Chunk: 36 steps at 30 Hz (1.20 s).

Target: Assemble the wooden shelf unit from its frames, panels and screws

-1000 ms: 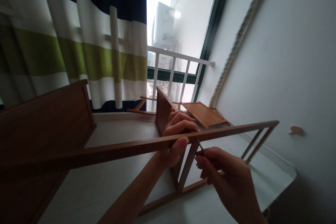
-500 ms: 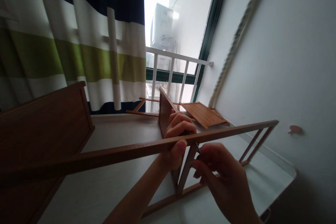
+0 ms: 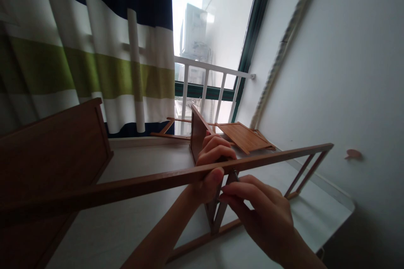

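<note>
A brown wooden frame (image 3: 277, 159) stands on edge, its long upper rail slanting across the view. My left hand (image 3: 211, 176) is wrapped around that rail near the middle, thumb on the near side and fingers over the far side. Just right of it, below the rail, my right hand (image 3: 263, 208) pinches a small metal Allen key (image 3: 235, 173). The key's end meets the rail's underside where a crossbar (image 3: 221, 214) joins it. Fingers hide most of the key.
A wooden panel (image 3: 63, 143) stands at left, and another upright panel (image 3: 199, 132) rises behind my left hand. Farther back lies a slatted wooden piece (image 3: 236, 134) by the window railing (image 3: 214, 68). All this rests on a pale surface (image 3: 135, 176); a white wall (image 3: 356, 71) bounds the right.
My right hand has turned and its fingertips have shifted left under the rail, swinging the Allen key around. My left hand keeps its grip on the rail.
</note>
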Tool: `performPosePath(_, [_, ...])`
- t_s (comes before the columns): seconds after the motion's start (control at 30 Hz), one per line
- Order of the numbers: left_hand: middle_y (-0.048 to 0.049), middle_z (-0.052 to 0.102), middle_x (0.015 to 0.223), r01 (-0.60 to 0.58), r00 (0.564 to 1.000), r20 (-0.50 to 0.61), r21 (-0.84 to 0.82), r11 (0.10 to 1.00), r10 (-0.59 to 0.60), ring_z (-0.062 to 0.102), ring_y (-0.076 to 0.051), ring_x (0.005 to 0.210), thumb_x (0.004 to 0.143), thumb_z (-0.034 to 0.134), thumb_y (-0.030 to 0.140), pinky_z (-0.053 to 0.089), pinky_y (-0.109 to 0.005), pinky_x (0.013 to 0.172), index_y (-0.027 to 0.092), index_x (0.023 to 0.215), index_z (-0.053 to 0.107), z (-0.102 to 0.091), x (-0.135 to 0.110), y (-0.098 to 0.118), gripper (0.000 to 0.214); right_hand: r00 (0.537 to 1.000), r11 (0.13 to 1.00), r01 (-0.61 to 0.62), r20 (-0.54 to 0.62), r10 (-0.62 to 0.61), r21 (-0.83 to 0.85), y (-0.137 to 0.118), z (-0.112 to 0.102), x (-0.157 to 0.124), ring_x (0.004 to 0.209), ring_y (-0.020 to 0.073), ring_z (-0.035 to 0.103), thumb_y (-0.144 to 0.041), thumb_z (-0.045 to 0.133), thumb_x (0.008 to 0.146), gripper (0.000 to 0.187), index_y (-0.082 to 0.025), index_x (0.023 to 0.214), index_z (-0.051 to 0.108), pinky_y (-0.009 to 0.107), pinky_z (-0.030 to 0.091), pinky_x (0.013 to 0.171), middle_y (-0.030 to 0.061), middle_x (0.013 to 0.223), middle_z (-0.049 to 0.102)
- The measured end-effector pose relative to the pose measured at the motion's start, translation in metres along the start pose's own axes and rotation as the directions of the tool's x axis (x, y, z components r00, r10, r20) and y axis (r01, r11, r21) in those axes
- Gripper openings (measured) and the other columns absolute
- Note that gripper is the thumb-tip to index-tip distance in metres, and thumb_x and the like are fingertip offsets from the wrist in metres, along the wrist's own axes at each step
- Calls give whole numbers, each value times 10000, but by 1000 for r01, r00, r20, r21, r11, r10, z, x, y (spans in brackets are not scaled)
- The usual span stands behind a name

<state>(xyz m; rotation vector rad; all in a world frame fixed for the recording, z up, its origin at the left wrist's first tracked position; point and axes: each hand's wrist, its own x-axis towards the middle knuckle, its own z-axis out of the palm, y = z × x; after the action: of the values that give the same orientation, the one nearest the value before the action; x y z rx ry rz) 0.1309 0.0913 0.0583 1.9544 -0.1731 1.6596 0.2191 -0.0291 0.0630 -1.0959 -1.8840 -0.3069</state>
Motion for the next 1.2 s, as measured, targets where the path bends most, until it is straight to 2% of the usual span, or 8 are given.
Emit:
performPosePath(0.1, [-59, 532, 798, -4, 1000, 18, -16, 1000, 4, 482, -212, 820, 808, 283, 520, 288, -426, 922, 178, 755, 578, -1, 0, 0, 455, 993, 988, 116, 36, -113, -107, 2, -8, 5, 657, 101, 551, -200, 548, 837, 161, -191, 996, 531, 205, 451, 588, 15, 808, 578])
performPosePath(0.27, [-63, 542, 819, 7, 999, 32, -21, 1000, -7, 491, -212, 825, 806, 294, 518, 296, -415, 913, 174, 769, 587, -3, 0, 1, 453, 954, 923, 281, 183, -238, -263, 5, -21, 10, 767, 154, 578, -167, 511, 832, 272, -152, 1103, 501, 257, 478, 637, 61, 869, 592])
performPosePath(0.4, [-64, 546, 810, 19, 999, 40, -6, 1000, -18, 492, -211, 813, 809, 287, 515, 298, -420, 931, 177, 764, 584, -4, -1, 2, 452, 935, 884, 325, 257, -246, -336, 5, -26, 8, 810, 173, 582, -160, 486, 838, 361, -138, 1198, 463, 279, 497, 663, 73, 885, 593])
performPosePath(0.67, [-69, 547, 812, 19, 1000, 24, -5, 1000, -19, 490, -216, 823, 807, 288, 530, 302, -421, 941, 179, 770, 591, -3, -1, 1, 465, 888, 894, 326, 424, -178, -308, 1, -33, 8, 871, 191, 532, -116, 377, 860, 506, -84, 1352, 263, 313, 490, 654, 113, 1000, 552])
performPosePath(0.87, [-67, 548, 815, 31, 999, 30, -23, 999, -30, 490, -211, 820, 806, 303, 521, 290, -419, 952, 175, 765, 600, -4, -1, 2, 458, 907, 839, 378, 338, -250, -392, -5, -28, 9, 698, 179, 517, -128, 477, 859, 406, -42, 1251, 414, 314, 425, 558, 82, 821, 573])
performPosePath(1.0, [-69, 549, 829, 32, 999, 31, -34, 999, -31, 490, -211, 827, 801, 317, 512, 324, -405, 918, 175, 770, 609, -4, -1, 2, 447, 910, 828, 387, 311, -273, -406, -7, -25, 9, 662, 176, 495, -104, 455, 853, 382, -29, 1227, 434, 304, 376, 526, 86, 792, 573])
performPosePath(1.1, [-67, 553, 826, 28, 999, 33, -39, 999, -27, 494, -208, 819, 799, 323, 497, 330, -400, 913, 177, 772, 613, -4, 0, 1, 433, 910, 804, 398, 304, -283, -441, -5, -24, 10, 647, 167, 482, -121, 462, 852, 359, -40, 1202, 466, 296, 346, 522, 81, 774, 570])
performPosePath(1.2, [-66, 555, 816, 16, 999, 39, -36, 999, -15, 495, -210, 823, 794, 329, 484, 338, -397, 902, 177, 778, 612, -5, 1, 1, 418, 929, 781, 370, 226, -294, -503, -3, -23, 12, 589, 130, 440, -145, 497, 849, 293, -112, 1137, 535, 273, 289, 495, 33, 690, 535])
